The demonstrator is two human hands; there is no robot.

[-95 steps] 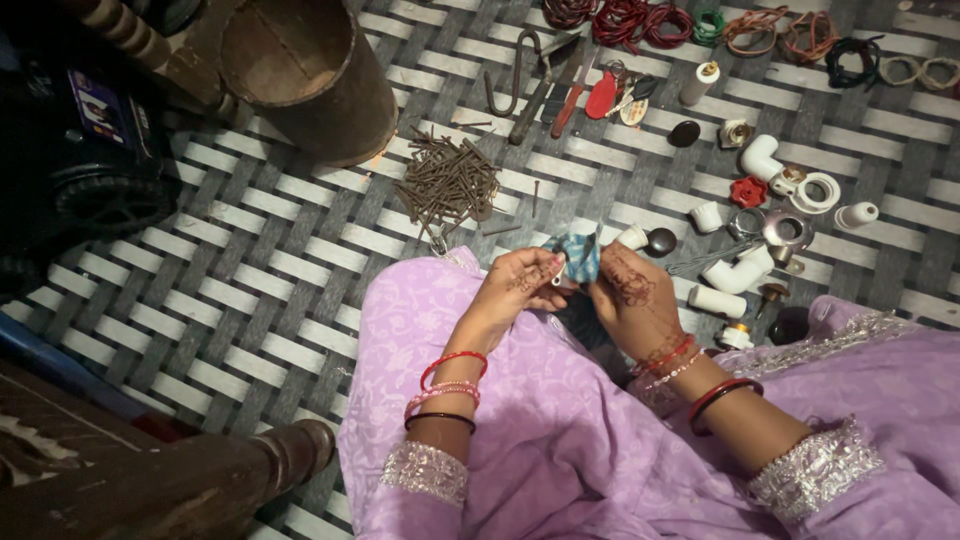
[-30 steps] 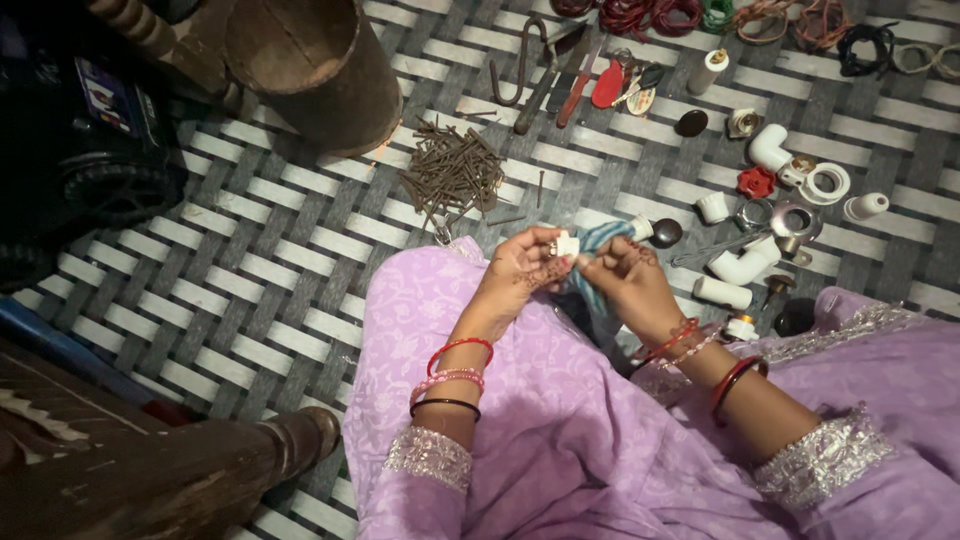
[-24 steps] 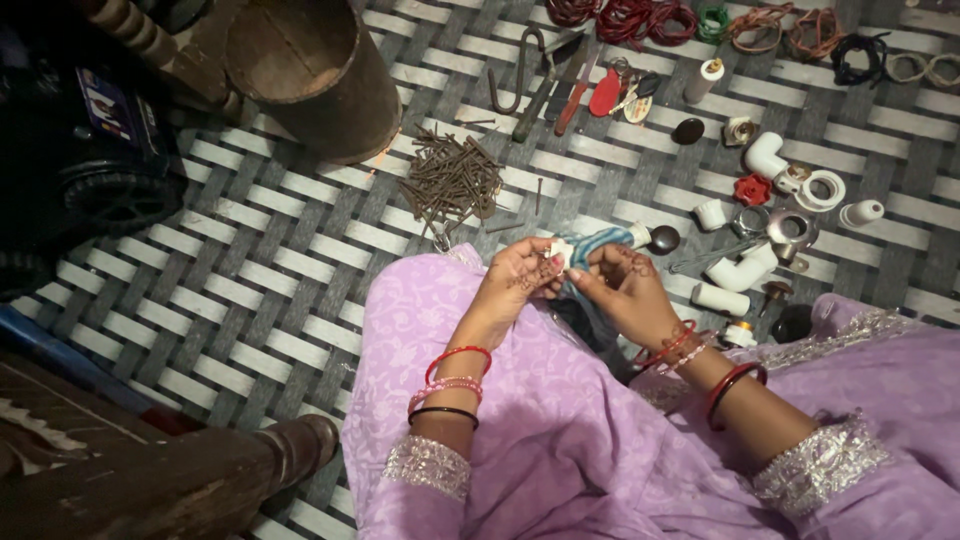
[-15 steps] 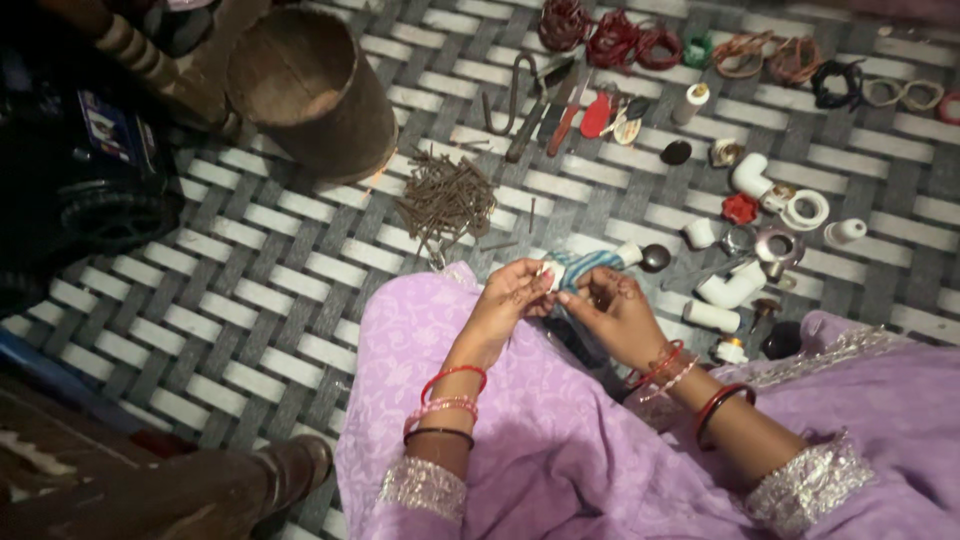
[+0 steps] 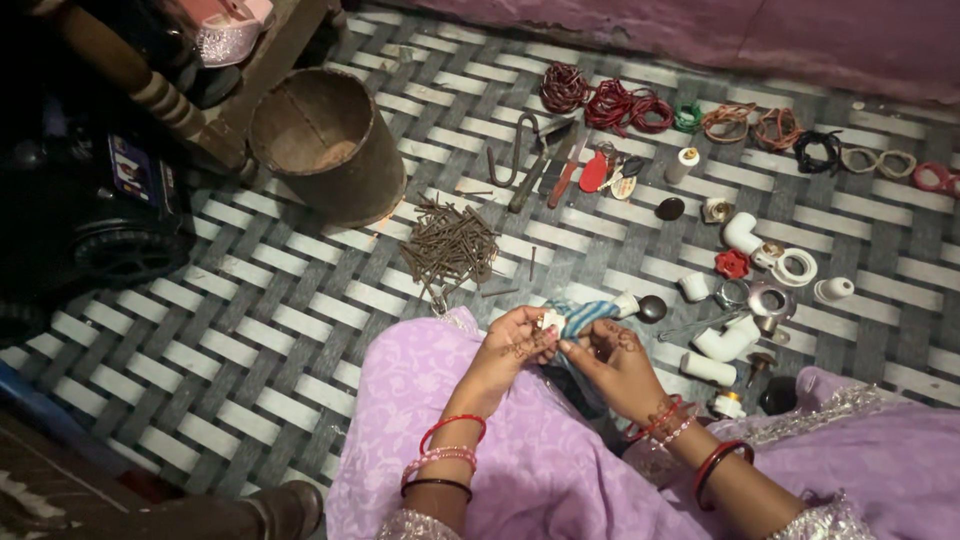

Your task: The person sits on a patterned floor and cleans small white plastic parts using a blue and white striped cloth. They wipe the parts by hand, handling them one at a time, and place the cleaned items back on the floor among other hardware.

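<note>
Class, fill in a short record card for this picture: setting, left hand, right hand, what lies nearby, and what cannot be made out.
Setting: woven grey-and-white mat, seen from above
Left hand: pinches a small white piece at its fingertips
Right hand: holds a blue cloth against that piece
Beside the hands: heap of rusty nails, white pipe fittings, red valve handle
Farther off: metal bucket, red wire coils, hand tools
Unclear: what exactly the small white piece is
</note>
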